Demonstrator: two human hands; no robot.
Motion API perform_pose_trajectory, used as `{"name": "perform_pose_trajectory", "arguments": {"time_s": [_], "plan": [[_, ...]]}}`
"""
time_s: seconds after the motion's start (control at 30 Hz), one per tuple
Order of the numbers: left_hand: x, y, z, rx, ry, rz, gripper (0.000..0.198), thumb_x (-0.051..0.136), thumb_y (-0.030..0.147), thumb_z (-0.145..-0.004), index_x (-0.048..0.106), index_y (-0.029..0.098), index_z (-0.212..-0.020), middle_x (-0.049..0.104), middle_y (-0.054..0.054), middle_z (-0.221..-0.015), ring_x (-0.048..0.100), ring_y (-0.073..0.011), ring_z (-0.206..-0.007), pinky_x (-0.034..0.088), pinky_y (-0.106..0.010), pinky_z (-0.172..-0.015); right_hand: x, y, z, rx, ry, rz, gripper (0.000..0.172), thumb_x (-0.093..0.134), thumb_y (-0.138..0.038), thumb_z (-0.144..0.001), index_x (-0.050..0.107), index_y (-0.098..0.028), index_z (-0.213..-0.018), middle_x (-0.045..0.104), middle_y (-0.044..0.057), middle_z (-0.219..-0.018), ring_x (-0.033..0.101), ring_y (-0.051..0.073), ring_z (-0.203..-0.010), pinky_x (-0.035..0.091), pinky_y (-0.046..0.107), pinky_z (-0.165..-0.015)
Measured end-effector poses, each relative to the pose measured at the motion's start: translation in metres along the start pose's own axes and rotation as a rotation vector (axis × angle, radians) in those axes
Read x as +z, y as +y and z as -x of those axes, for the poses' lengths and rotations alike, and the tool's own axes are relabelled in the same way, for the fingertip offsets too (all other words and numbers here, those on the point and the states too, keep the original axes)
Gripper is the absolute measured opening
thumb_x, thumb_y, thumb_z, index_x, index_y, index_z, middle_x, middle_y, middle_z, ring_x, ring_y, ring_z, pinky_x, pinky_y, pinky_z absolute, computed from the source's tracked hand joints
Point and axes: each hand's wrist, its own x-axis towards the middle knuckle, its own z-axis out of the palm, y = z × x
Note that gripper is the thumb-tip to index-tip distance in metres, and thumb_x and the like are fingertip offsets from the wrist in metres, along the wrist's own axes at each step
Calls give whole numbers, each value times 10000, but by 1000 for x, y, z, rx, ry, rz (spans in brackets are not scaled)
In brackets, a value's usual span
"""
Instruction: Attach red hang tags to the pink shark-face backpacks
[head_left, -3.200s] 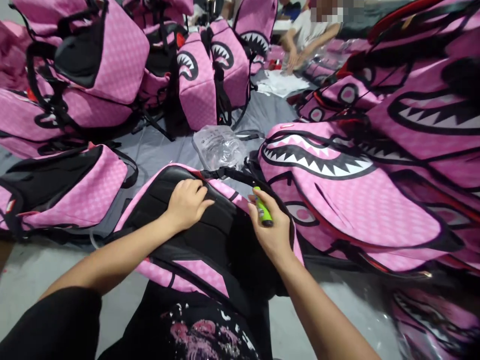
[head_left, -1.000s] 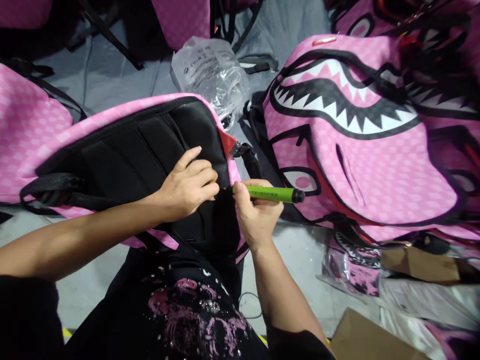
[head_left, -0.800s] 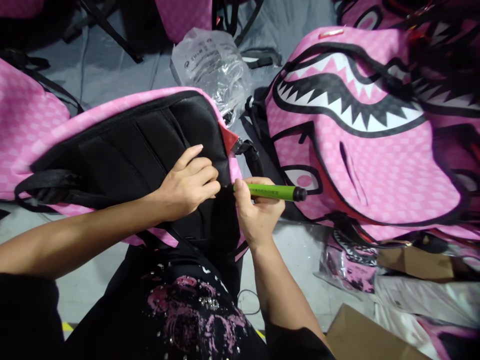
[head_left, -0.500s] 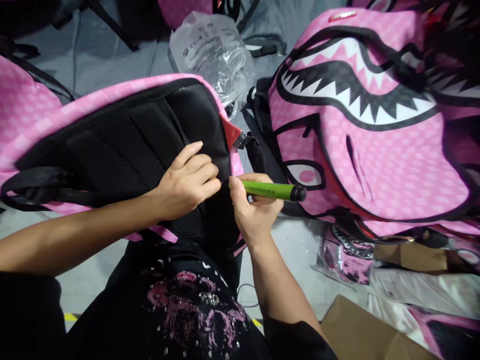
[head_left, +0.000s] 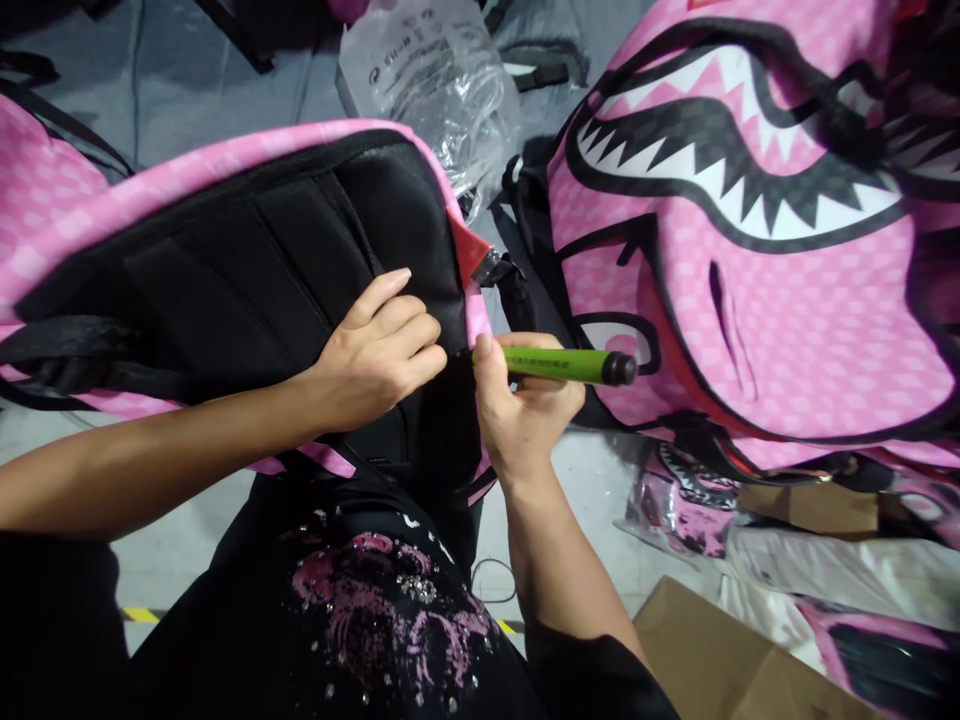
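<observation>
A pink backpack with a black padded back panel (head_left: 247, 270) lies tilted in front of me, its back side up. My left hand (head_left: 382, 350) rests on this panel with its fingers curled; whatever is pinched beneath them is hidden. Just to its right, my right hand (head_left: 529, 405) grips a green marker pen (head_left: 559, 364) between thumb and fingers. The pen's black end points right, and its other end faces the panel's right edge by my left fingertips. A red corner tab (head_left: 468, 252) with a black strap sits above my right hand.
A second pink backpack (head_left: 817, 310) with a shark-mouth print stands at the right. Behind lies a clear plastic bag (head_left: 442, 90) on a grey-covered surface. Lower right are a cardboard box (head_left: 735, 650) and a bagged pink item (head_left: 686, 505). More pink fabric (head_left: 45, 190) shows at left.
The view has shifted slightly. My right hand and the marker pen have moved a little to the right, away from my left hand, which keeps its place on the panel.
</observation>
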Motion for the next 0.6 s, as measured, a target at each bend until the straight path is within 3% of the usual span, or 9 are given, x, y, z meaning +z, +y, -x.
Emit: {"name": "perform_pose_trajectory", "arguments": {"time_s": [0.17, 0.5, 0.6], "plan": [[1, 1, -1, -32, 4, 64, 211, 440, 271, -927, 644, 249, -874, 566, 3, -876, 562, -178, -1049, 306, -475, -1169, 1, 1, 2, 43, 0, -42, 217, 633, -349, -890, 608, -191, -744, 614, -15, -647, 564, 112, -534, 472, 259, -516], [-1, 4, -1, -2, 3, -53, 244, 416, 225, -934, 653, 252, -883, 577, 3, -857, 567, -168, -1030, 310, -442, -1182, 2, -1, 5, 70, 1, -93, 193, 631, -349, -891, 599, -193, -783, 610, -11, -663, 549, 108, -507, 495, 268, -502], [0, 4, 0, 27, 20, -125, 236, 425, 206, -938, 642, 248, -852, 583, 12, -866, 568, -156, -997, 299, -406, -1187, 1, -3, 5, 86, 81, -85, 188, 646, -328, -876, 597, -188, -761, 597, -11, -630, 554, 114, -509, 488, 261, -483]]}}
